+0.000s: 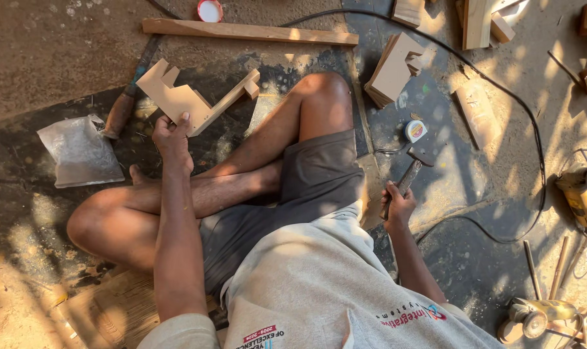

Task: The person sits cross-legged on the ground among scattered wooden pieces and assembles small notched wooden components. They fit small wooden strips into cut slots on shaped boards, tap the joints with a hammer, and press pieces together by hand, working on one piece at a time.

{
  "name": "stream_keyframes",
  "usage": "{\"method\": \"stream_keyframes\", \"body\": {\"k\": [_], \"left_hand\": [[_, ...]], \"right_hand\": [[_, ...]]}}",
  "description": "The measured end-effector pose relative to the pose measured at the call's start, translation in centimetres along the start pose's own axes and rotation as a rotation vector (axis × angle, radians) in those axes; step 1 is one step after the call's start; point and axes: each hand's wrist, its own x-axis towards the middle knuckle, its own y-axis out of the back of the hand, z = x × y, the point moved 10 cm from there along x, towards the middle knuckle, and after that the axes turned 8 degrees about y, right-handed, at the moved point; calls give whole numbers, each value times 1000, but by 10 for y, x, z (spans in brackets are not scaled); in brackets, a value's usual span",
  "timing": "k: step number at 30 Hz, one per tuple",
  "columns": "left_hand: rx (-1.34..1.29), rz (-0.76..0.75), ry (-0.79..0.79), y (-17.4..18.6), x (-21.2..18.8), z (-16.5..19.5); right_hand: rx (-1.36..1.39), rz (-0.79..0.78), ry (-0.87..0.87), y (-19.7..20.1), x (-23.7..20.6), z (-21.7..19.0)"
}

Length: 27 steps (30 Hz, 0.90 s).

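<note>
Cut plywood piece (188, 98) held off the floor (61, 52), above the crossed legs, pinched at its lower edge by the left hand (172, 139). Right hand (397, 207) wrapped around the hammer (413, 167), resting low beside the tape measure (415, 130). Best steadied flat before striking; fingers kept clear.

Bare floor (54, 58) lies open beyond the plastic bag (80, 152) at far left. A long wooden strip (248, 30) bars the way ahead, the raised knee (322, 97) splits the middle, and a black cable (500, 97) loops across the right side past stacked wooden cutouts (393, 68) and a tape measure (415, 130).
</note>
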Motion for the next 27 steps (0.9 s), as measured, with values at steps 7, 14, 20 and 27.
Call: {"method": "stream_keyframes", "body": {"k": [7,14,20,27], "left_hand": [[177,77,-42,5,-10,4],[386,205,-72,3,-18,28],[359,342,-390,18,-35,53],[349,43,-442,-64,-87,57]], "right_hand": [[-169,11,-66,12,-8,10],[-1048,136,563,15,-17,-52],[-494,122,355,24,-6,-41],[576,-289,-83,-95,-18,-107]]}}
